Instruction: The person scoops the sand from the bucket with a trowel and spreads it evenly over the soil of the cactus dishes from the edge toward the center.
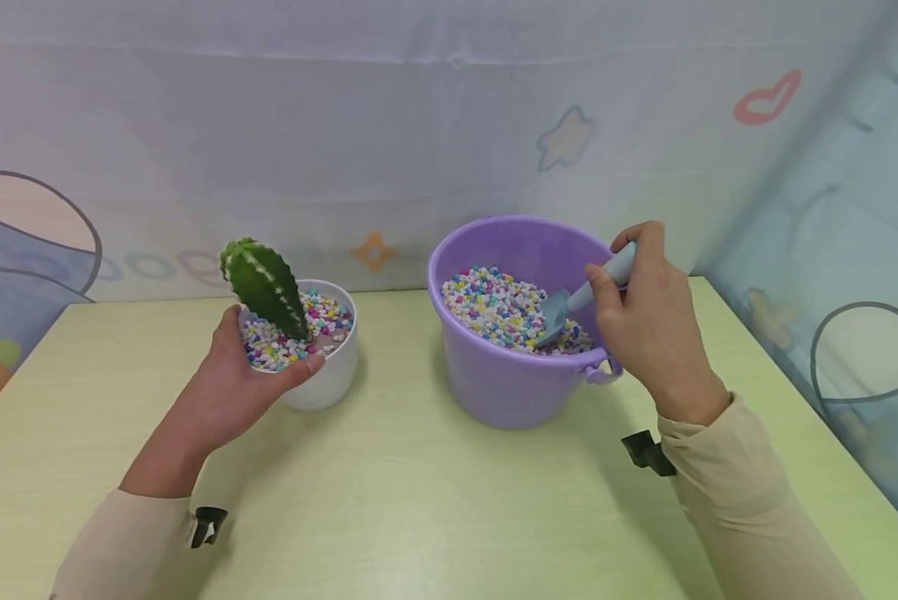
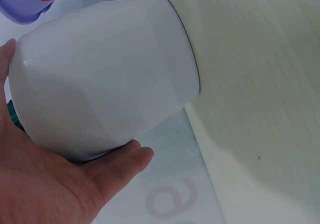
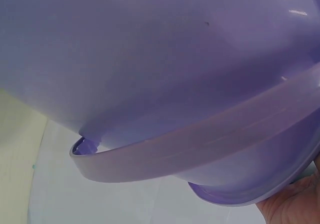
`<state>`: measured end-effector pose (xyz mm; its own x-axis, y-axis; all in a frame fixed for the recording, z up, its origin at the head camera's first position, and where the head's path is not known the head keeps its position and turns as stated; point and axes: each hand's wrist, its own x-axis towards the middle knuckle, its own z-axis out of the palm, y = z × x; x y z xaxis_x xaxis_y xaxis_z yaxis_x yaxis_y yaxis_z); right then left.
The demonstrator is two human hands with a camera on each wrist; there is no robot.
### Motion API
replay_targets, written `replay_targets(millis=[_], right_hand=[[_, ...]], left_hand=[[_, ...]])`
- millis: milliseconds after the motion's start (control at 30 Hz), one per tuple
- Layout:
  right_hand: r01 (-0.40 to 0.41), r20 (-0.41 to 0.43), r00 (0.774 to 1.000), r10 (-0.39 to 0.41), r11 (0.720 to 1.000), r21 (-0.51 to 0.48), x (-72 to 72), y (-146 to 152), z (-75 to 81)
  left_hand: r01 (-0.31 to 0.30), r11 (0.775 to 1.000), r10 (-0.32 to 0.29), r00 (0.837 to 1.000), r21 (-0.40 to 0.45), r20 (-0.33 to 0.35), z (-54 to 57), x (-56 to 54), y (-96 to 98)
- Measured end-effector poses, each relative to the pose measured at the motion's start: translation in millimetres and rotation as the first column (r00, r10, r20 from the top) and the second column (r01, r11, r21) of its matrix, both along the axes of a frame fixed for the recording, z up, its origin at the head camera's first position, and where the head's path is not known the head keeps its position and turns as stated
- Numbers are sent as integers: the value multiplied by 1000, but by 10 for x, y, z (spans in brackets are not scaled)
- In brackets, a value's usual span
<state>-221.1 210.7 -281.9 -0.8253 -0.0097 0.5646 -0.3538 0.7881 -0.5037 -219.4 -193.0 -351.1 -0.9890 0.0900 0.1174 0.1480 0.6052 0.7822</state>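
A white flower pot (image 1: 332,371) stands at left on the table. It holds a green cactus (image 1: 264,287), leaning left, and colored pebbles (image 1: 272,346); a brownish patch shows beside the stem. My left hand (image 1: 227,392) grips the pot's side, thumb at the near rim; the left wrist view shows its fingers (image 2: 122,169) along the white wall. To the right, a purple bucket (image 1: 504,383) contains similar pebbles (image 1: 489,308). My right hand (image 1: 647,321) grips the handle of a light blue toy shovel (image 1: 555,317), its blade tip down among the bucket's pebbles.
The bucket's carrying handle (image 3: 200,149) hangs along its outer wall. Behind the pale wooden table (image 1: 403,500) hangs a printed cloth backdrop (image 1: 283,142); another cloth (image 1: 861,225) borders the right side. Dark clips (image 1: 647,454) sit near both wrists.
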Motion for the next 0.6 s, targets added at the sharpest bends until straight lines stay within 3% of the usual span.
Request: replay_targets(millis=[600], right_hand=[[-3, -17, 1000, 3, 1000, 3, -1, 12, -8]], left_hand=[[-9, 1000, 9, 1000, 4, 8, -5, -7, 6]])
